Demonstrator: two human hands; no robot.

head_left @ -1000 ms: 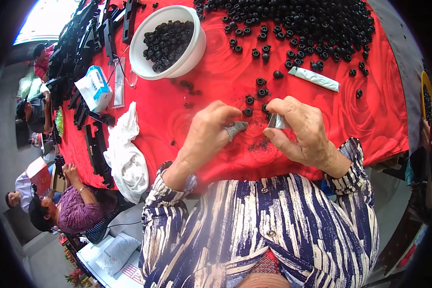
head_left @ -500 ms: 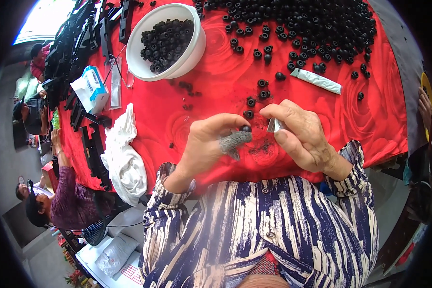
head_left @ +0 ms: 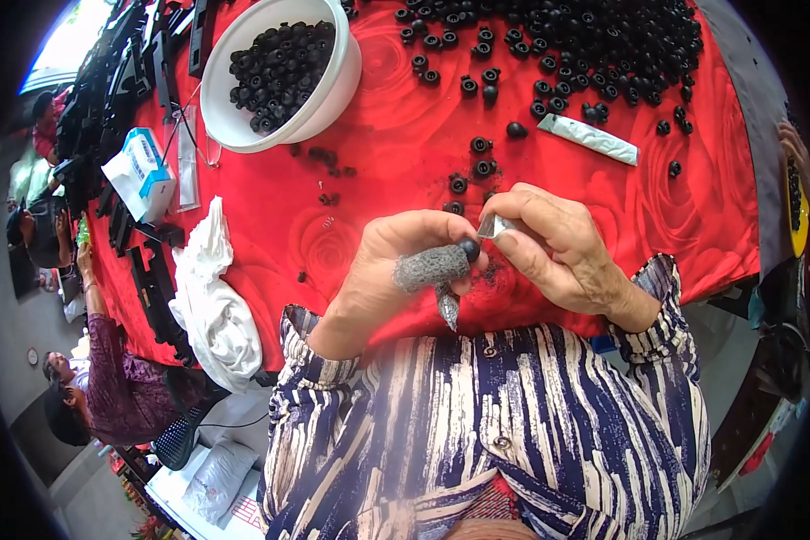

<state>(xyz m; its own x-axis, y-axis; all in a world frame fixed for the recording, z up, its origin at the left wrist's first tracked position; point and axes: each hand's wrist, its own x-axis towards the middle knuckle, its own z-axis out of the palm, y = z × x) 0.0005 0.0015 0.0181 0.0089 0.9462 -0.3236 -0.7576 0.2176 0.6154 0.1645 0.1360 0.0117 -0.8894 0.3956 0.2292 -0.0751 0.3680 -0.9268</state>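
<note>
My left hand point(head_left: 355, 274) pinches a small round black plastic part point(head_left: 469, 250) between thumb and fingers. Grey, fuzzy-looking wrapping point(head_left: 427, 268) covers one of its fingers, and a silvery wrap point(head_left: 448, 308) covers another fingertip. Just to the right, my right hand point(head_left: 562, 256) grips a short metal blade point(head_left: 487, 227) with whitish wrapping at its held end. The blade's edge is close above the black part; whether they touch I cannot tell. A few similar black parts point(head_left: 483, 168) lie beyond my hands, and dark shavings point(head_left: 490, 277) dot the red cloth under them.
A white bowl point(head_left: 346, 81) of black parts stands at the far left. A large heap of them point(head_left: 594, 45) spreads at the far right, near a pale flat strip point(head_left: 589, 139). Left are a tissue pack point(head_left: 144, 175), a white cloth point(head_left: 211, 310), long black pieces point(head_left: 157, 301) and another person point(head_left: 135, 387).
My right hand has brought the blade closer to my left hand. The black part now shows more beyond the wrapped finger. The whole view has shifted, moving the bowl and cloth leftward.
</note>
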